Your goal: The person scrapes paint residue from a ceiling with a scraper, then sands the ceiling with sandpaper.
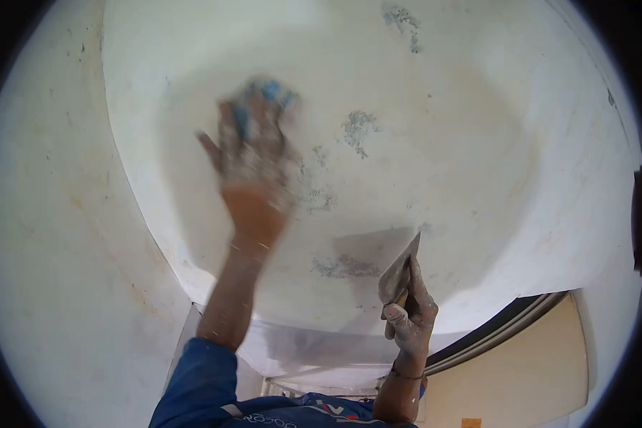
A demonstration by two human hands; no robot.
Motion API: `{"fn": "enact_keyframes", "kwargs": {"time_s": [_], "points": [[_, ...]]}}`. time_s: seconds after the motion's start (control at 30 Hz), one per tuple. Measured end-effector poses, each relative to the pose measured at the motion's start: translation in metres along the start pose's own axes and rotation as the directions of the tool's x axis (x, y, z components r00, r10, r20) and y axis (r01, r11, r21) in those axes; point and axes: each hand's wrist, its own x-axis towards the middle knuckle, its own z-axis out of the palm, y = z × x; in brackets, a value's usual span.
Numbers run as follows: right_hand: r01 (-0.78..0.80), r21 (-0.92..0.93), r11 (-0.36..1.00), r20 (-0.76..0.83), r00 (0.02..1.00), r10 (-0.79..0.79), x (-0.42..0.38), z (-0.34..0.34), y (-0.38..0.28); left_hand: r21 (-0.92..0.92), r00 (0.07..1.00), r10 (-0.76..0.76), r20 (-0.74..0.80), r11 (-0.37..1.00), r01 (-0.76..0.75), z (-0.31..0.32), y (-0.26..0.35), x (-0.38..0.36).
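My left hand (253, 153) is spread against the white plastered surface, smeared by motion and dusted white. Under its fingers it presses a blue-and-grey piece of material (271, 90), too blurred to tell its kind. Lower and to the right, my right hand (415, 314) is closed around the handle of a putty knife (399, 271). The knife's broad metal blade points up beside the surface and casts a shadow there. White residue covers the right thumb and fingers.
Grey rough patches (360, 133) mark the plastered surface (464, 164). A second wall (57, 214) meets it along a curved-looking edge at left. At lower right are a dark recess with a frame (506, 328) and a cream panel (521, 364). A dark object (640, 221) sits at far right.
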Motion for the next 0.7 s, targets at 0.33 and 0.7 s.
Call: {"fn": "enact_keyframes", "kwargs": {"time_s": [0.33, 0.7], "points": [[0.104, -0.008, 0.995, 0.004, 0.995, -0.104, -0.003, -0.001, -0.007, 0.027, 0.978, 0.107, 0.18, 0.993, -0.113, 0.033, 0.061, 0.027], [0.141, 0.013, 0.99, -0.066, 0.988, -0.14, 0.01, -0.017, -0.012, 0.579, 0.759, 0.594, 0.269, 0.53, -0.62, 0.042, 0.101, 0.079]]}}
